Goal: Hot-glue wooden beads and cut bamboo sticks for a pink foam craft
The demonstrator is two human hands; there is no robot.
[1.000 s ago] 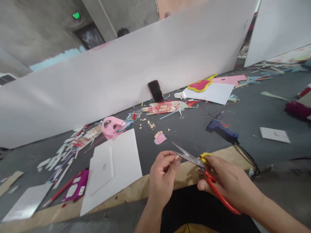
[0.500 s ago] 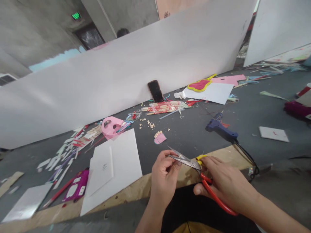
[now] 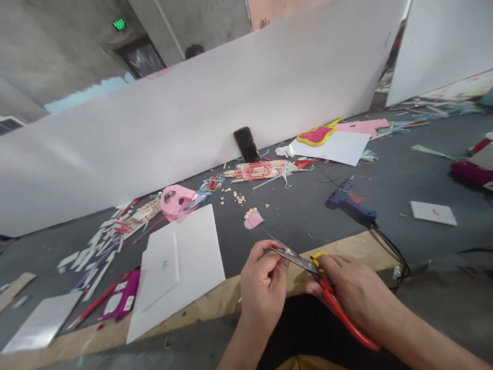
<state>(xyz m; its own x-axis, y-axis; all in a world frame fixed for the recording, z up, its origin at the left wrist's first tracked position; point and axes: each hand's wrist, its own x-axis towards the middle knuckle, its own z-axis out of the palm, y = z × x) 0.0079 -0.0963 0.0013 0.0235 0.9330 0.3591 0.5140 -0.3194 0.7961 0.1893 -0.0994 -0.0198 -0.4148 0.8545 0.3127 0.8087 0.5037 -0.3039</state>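
Observation:
My right hand [image 3: 356, 295] grips red-handled scissors [image 3: 308, 267] with a yellow band near the pivot; the blades point left and are nearly closed. My left hand [image 3: 265, 282] is curled, with thumb and fingers pinched at the blade tips on a very small pale piece that I cannot make out. Both hands hover above the brown cardboard strip [image 3: 208, 308] at the near edge of the dark grey surface.
White sheets [image 3: 181, 262] lie left of my hands, a magenta packet [image 3: 119, 300] further left. A small pink piece with beads [image 3: 253, 218], a blue glue gun [image 3: 348, 201] with its cord, a phone [image 3: 247, 144] against the white board, a pink mask [image 3: 177, 200] and scraps lie beyond.
The scissor blades were open and have closed at my left fingertips. Both hands have drifted slightly left and down.

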